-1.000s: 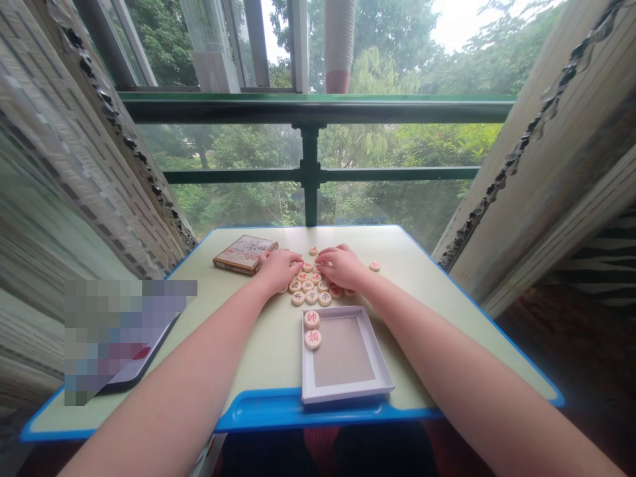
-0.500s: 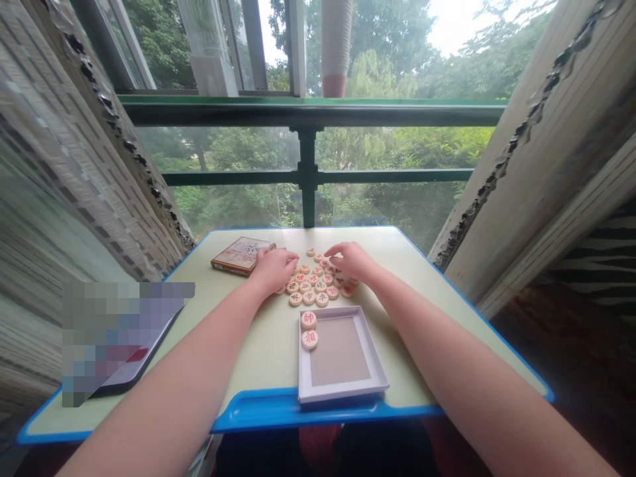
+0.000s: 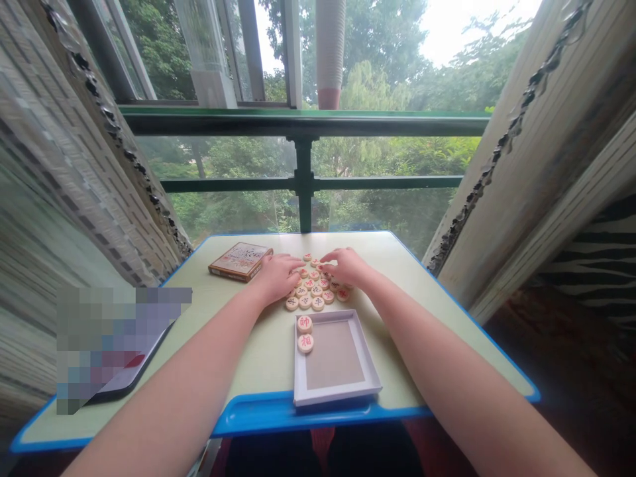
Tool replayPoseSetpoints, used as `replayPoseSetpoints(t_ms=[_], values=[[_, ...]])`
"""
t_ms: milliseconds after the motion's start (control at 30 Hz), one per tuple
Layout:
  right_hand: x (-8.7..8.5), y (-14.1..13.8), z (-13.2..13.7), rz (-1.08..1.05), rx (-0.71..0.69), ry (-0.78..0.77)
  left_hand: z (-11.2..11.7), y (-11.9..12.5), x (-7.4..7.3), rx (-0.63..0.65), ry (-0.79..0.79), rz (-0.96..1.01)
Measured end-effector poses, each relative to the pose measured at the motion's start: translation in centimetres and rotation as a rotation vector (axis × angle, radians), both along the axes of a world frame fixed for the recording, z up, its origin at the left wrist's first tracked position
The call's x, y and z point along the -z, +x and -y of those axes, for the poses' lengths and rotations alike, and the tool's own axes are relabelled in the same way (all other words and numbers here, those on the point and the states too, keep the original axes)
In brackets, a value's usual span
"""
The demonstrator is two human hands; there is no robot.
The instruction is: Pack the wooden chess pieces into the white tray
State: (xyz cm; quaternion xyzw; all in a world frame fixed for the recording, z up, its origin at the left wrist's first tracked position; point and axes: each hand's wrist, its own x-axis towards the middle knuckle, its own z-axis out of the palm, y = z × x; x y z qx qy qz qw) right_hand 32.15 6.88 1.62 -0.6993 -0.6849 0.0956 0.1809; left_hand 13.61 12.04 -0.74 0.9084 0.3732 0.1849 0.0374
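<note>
Round Chinese chess pieces [image 3: 317,291] with red or black characters lie in a close cluster near the middle of the table. My left hand [image 3: 281,275] rests at the cluster's left side, fingers stretched over the pieces there. On the other side my right hand [image 3: 346,266] reaches over the upper right pieces, thumb and fingers apart. Both hands hide some pieces. Just nearer to me is a shallow white box tray [image 3: 368,354]. Inside its upper left corner lie two red-marked pieces, a general piece [image 3: 305,323] above an elephant piece [image 3: 305,343].
A flat printed box lid [image 3: 241,260] lies behind my left hand. At the table's left edge stands a device with a blurred screen [image 3: 132,371]. The small table [image 3: 258,371] has a blue rim with a groove in front. Curtains and a green railing [image 3: 303,122] surround it.
My left hand's fingers extend a little further over the left pieces. My right hand stays over the right side. The whole view has shifted slightly; the two pieces in the tray are unchanged.
</note>
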Motion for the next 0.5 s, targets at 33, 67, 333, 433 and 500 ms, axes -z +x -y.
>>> replayPoseSetpoints(t_ms=[33,67,333,433,500], values=[[0.2,0.0,-0.1,0.036,-0.011,0.022,0.1,0.1,0.0,0.03,-0.003,0.007],[0.4,0.0,-0.1,0.059,-0.015,0.022,0.3,0.3,0.0,0.06,-0.008,0.009],[1.2,-0.2,-0.5,0.203,-0.056,0.1,0.4,0.7,0.4,0.092,0.009,0.0],[1.6,-0.3,-0.7,0.199,-0.101,0.132,0.4,0.7,0.2,0.061,0.017,0.007],[1.8,-0.3,-0.8,0.192,-0.128,0.111,0.5,0.8,0.1,0.037,0.025,0.011]])
